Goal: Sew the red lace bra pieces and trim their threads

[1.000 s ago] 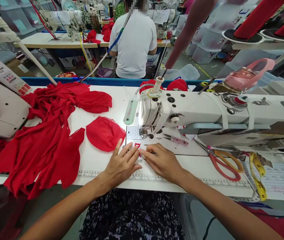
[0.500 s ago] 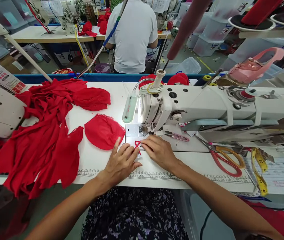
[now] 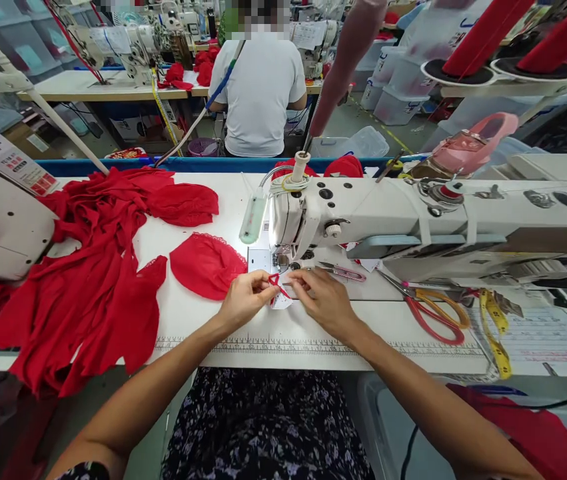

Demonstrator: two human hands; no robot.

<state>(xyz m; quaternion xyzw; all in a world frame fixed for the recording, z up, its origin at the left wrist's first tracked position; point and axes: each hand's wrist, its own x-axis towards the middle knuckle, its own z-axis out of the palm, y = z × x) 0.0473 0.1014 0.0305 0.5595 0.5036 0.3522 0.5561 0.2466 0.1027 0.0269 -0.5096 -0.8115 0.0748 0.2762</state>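
Observation:
My left hand (image 3: pixel 247 297) pinches a narrow red ribbon (image 3: pixel 283 291) between thumb and fingers, just in front of the sewing machine's (image 3: pixel 358 207) needle area. The ribbon forms a small crossed loop over a small white piece (image 3: pixel 283 303) that looks like paper or a label. Close on the ribbon's right side is my right hand (image 3: pixel 326 300), fingers bent and thumb drawn near the forefinger; what they grip, if anything, is too small to make out. A red lace-edged fabric cup (image 3: pixel 207 267) lies flat on the table beyond my left hand.
Heaped red fabric pieces (image 3: pixel 98 267) cover the table's left. Snips (image 3: pixel 343 271) lie beside the needle area. Scissors (image 3: pixel 438 317), a yellow tape measure (image 3: pixel 496 333) and a written sheet (image 3: pixel 553 340) are at right. A person in a white shirt (image 3: pixel 258 93) sits ahead.
My left hand has gone from lying flat with spread fingers to pinching the ribbon. My right fingertips have shifted slightly away from it. The camera view has turned a little.

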